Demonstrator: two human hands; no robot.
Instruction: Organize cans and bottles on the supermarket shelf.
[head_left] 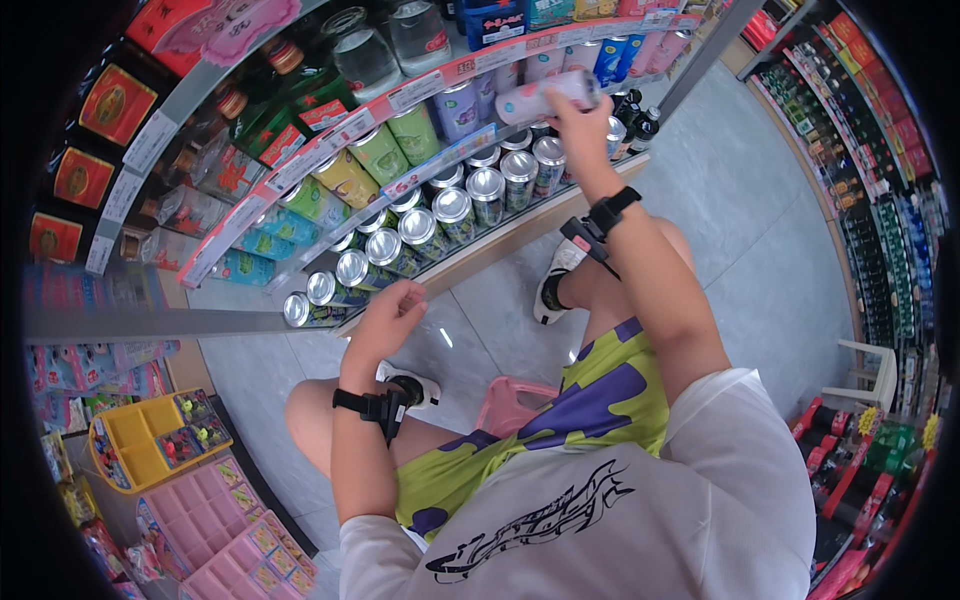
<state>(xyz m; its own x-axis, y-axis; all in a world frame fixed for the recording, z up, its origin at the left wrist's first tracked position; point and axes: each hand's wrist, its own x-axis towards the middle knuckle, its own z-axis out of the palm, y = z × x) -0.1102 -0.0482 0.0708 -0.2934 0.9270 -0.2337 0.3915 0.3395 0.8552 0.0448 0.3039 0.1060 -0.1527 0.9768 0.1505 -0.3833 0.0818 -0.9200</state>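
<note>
My right hand (580,125) is closed around a pale pink can (535,101), which lies tilted on its side in front of the shelf, its metal end toward the right. Behind it stand more pink cans (545,64) on the middle shelf, with purple cans (457,108) to their left. My left hand (388,318) hangs near the front of the bottom shelf, fingers loosely curled with a gap at the thumb and nothing seen in it. Beside that hand runs a row of silver-topped dark cans (422,231). Green cans (379,155) and a yellow can (347,178) stand above them.
A pink plastic stool (508,402) is between my legs on the grey tiled floor (470,320). Glass jars (365,58) and green bottles stand higher up. Toy trays (140,440) lie at the lower left. Shelves of bottles (850,190) and a white stool (868,372) are at the right.
</note>
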